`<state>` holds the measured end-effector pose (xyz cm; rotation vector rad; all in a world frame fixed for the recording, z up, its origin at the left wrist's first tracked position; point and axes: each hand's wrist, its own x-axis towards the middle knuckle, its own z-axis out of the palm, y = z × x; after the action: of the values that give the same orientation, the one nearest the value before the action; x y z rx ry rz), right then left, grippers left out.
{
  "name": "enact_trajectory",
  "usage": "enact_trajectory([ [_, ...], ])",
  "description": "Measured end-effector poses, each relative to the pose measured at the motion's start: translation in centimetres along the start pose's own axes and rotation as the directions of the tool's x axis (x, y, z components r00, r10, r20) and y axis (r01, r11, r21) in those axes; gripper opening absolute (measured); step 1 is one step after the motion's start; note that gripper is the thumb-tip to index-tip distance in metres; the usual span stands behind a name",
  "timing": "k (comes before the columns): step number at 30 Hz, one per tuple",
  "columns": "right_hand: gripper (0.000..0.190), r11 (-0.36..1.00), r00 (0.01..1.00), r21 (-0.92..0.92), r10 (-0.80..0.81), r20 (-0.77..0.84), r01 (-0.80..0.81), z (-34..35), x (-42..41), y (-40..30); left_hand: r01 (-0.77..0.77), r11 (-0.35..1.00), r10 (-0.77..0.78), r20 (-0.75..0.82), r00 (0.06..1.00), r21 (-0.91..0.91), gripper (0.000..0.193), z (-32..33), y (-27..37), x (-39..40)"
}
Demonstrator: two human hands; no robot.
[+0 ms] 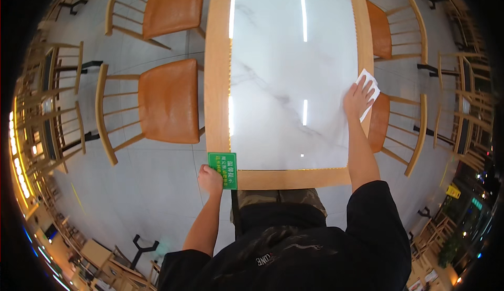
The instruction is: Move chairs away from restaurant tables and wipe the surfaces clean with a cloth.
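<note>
My right hand (359, 97) lies flat with spread fingers on a folded white cloth or paper wipe (368, 79). It presses the wipe against the right wooden border of a long table (297, 179). The table's top is a glossy, white marble-look panel (271, 133) with grey veins. At the near left corner my left hand (210, 179) is curled against the table's edge, touching a green sign (228, 160) with printed writing. The sign lies flat over that corner. Some of the left fingers are hidden, so their grip is unclear.
Wooden chairs with orange-brown seats stand along both sides: two on the left (169, 102) (175, 7), two on the right (380, 121) (378, 29). The near right chair is close to my right hand. More tables and chairs line the grey tiled floor (157, 180).
</note>
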<state>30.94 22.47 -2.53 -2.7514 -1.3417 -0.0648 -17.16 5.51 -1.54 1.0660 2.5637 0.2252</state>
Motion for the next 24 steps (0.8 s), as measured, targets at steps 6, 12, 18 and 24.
enact_trajectory([
  [6,0.054,0.984,0.984,-0.03,-0.177,0.003,0.177,0.0,-2.5,-9.5,0.044,0.999,-0.044,0.02,0.999,0.001,0.036,-0.5,0.1,0.1],
  [12,0.054,0.896,0.897,0.039,-0.442,-0.02,0.443,0.0,-6.4,-21.4,0.036,0.999,-0.035,0.049,0.998,-0.037,0.034,-0.9,0.3,-0.1],
  [18,0.052,0.655,0.669,0.222,-0.743,0.016,0.722,-1.6,-15.2,-29.5,-0.021,0.998,0.02,-0.011,1.0,-0.06,0.034,-0.1,-0.9,-0.2],
  [24,0.053,0.507,0.529,0.409,-0.846,0.068,0.759,-4.5,-22.8,-29.0,0.038,0.991,-0.034,0.035,0.999,-0.126,0.034,0.3,-0.3,-0.3],
])
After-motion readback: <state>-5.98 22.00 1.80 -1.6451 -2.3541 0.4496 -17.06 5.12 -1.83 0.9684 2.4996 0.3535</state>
